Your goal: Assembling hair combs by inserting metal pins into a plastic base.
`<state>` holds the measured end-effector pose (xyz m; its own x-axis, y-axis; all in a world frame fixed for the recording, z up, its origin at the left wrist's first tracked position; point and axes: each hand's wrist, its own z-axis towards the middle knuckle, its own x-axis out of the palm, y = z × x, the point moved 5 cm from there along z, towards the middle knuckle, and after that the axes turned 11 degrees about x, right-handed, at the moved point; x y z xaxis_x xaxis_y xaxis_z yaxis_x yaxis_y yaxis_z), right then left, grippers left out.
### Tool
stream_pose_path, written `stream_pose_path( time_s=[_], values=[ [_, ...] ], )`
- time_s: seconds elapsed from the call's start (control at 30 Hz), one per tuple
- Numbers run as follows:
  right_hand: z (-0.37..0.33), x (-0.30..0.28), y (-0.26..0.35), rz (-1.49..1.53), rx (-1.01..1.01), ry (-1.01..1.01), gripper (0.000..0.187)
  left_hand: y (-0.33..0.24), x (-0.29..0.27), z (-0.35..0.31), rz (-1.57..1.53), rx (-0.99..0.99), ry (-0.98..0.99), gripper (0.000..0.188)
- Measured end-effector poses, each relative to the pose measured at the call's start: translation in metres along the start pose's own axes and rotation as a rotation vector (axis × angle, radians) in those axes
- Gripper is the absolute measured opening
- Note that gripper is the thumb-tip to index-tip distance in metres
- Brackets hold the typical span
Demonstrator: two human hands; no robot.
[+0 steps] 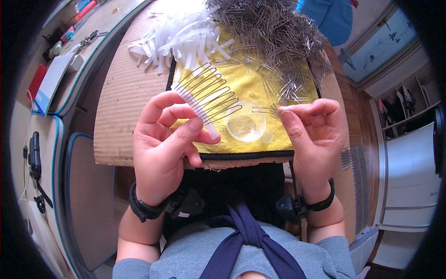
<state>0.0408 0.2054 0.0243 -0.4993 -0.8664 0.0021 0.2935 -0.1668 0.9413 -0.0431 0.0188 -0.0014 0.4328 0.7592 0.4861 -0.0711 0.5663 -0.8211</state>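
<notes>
My left hand (162,139) is closed on a translucent white plastic strip (197,109), tilted down to the right. Several dark U-shaped wire pins (211,88) run through it side by side, their rounded ends toward the upper right. Thumb and fingertips of my right hand (318,128) pinch a thin wire pin (265,110) whose two prongs point left, apart from the strip. Below and between the hands, a small round clear plastic dish (246,128) with a tab rests on a yellow cloth (218,146).
A heap of white plastic strips (186,39) lies at the back left, beside a large tangled pile of metal pins (274,37). Corrugated cardboard (123,102) covers the table. A blue-edged counter (93,51) stands at left; a blue object (330,21) is behind the pins.
</notes>
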Motion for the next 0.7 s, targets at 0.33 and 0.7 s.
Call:
stream_pose_path(
  time_s=[0.33,0.7],
  values=[
    [-0.009,0.0,0.002,0.086,-0.104,-0.043,0.031,0.0,0.002,-0.001,0.081,-0.017,-0.045,0.038],
    [-0.017,0.024,0.011,-0.128,-0.354,0.145,0.03,0.0,0.005,-0.001,0.095,-0.043,0.011,0.034]
  ],
)
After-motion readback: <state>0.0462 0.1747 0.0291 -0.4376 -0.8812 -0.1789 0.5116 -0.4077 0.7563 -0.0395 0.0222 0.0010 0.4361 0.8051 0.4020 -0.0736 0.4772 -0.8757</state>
